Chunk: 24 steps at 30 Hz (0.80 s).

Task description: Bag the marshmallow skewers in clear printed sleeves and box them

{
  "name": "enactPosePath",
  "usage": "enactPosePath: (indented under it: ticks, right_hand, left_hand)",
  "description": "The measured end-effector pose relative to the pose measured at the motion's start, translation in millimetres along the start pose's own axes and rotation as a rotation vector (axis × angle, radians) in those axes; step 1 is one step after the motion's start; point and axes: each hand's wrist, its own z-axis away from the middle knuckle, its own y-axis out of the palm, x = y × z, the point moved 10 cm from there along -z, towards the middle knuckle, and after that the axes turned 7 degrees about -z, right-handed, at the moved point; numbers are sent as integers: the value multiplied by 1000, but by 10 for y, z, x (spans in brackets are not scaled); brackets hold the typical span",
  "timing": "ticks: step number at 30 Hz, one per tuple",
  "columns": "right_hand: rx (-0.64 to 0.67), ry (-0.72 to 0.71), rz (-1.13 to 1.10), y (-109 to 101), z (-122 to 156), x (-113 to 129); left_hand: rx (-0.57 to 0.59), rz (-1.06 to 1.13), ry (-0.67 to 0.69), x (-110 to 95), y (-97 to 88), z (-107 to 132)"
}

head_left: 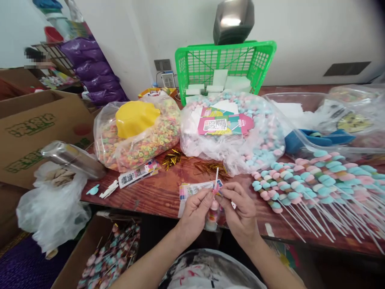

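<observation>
At the table's front edge, a marshmallow skewer (212,216) in a clear printed wrapper hangs with its white stick (216,177) pointing up. My left hand (196,206) is closed, thumb and finger pinching the gathered neck of the wrapper around the stick. My right hand (241,205) is pinched shut at the same neck from the other side; what lies between its fingertips is too small to make out. Flat printed wrappers (192,190) lie under and behind my hands. Gold twist ties (172,159) lie farther back, with another gold bundle (221,169) just behind the stick.
Bare marshmallow skewers (319,180) are piled at right. Behind stand bags of pink-blue marshmallows (264,136) and ring candies (144,148), and a green basket (225,60). A steel flask (75,158) lies at left. Below, a carton (70,257) contains wrapped skewers.
</observation>
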Motion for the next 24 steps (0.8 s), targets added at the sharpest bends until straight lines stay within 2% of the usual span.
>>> enactPosePath:
  ticks: [4, 6, 9, 11, 12, 14, 16, 18, 20, 22, 24]
  right_hand:
    - [-87, -40, -23, -43, 53, -40]
    - [-67, 48, -143, 10, 80, -163]
    - [-64, 314, -348, 49, 153, -465]
    - [-106, 383, -299, -76, 176, -538]
    - [-95, 338, -197, -159, 149, -484]
    - [33, 104, 98, -241, 59, -204]
    - [361, -201, 375, -56, 102, 99]
    - [636, -409, 540, 98, 274, 246]
    - [780, -477, 606, 172, 414, 291]
    - [836, -450, 620, 241, 504, 281]
    - [830, -341, 623, 309, 543, 203]
  left_hand:
    - [79, 23, -61, 70, 70, 19]
    - [131, 97, -145, 161, 98, 8]
    - [227, 122, -286, 302, 125, 11]
    - [262, 111, -360, 367, 113, 31]
    - [263, 115, -379, 380, 99, 39]
    - [270, 149, -394, 382, 92, 56]
    - [353, 178, -429, 403, 162, 108]
    - [489, 183, -510, 464, 267, 209]
    - [620, 155, -586, 522, 343, 323]
    - [730, 56, -619, 553, 378, 428]
    - [778, -227, -526, 543, 344, 455]
